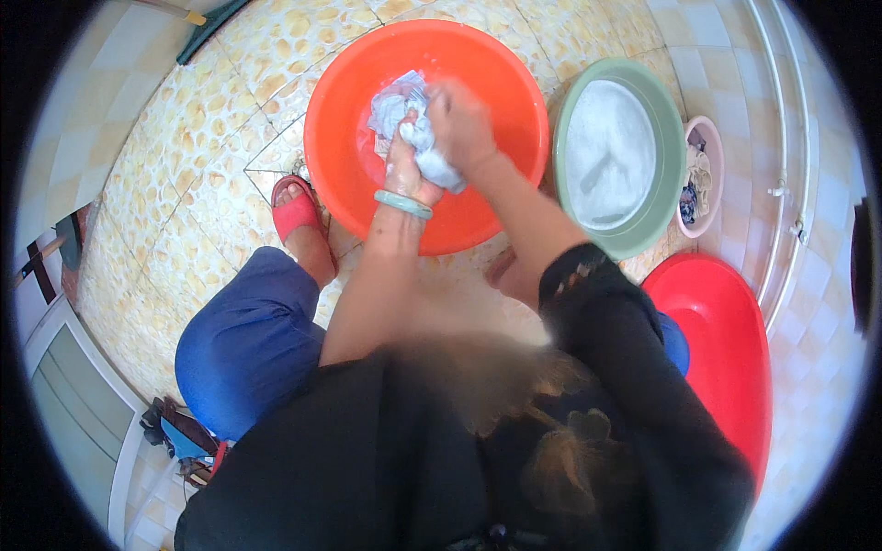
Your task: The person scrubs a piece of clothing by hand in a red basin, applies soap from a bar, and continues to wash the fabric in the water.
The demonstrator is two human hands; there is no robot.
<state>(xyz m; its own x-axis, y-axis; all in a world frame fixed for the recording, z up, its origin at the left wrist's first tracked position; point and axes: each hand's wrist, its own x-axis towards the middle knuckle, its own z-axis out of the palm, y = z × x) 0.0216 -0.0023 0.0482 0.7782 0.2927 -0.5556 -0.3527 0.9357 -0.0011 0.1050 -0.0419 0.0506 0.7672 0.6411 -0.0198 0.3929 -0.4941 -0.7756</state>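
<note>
A wet, pale blue-white cloth [390, 114] with some striped parts is bunched up over a large orange plastic basin [513, 89]. My left hand [408, 169], with a pale green bangle at the wrist, grips the cloth from below. Blurred by motion, my right hand [463, 127] is closed in a fist on the cloth's right side. White suds cling to the fabric between the two hands and hang down near the left palm. Part of the cloth is hidden behind my fingers.
A green basin [572, 138] of foamy water [613, 131] stands right of the orange one. Beyond it, a pink basin [716, 165] holds clothes [699, 175]. A red tub [737, 358] lies by the tiled wall, near white pipes [778, 158]. My red slipper [298, 217] is close on the left.
</note>
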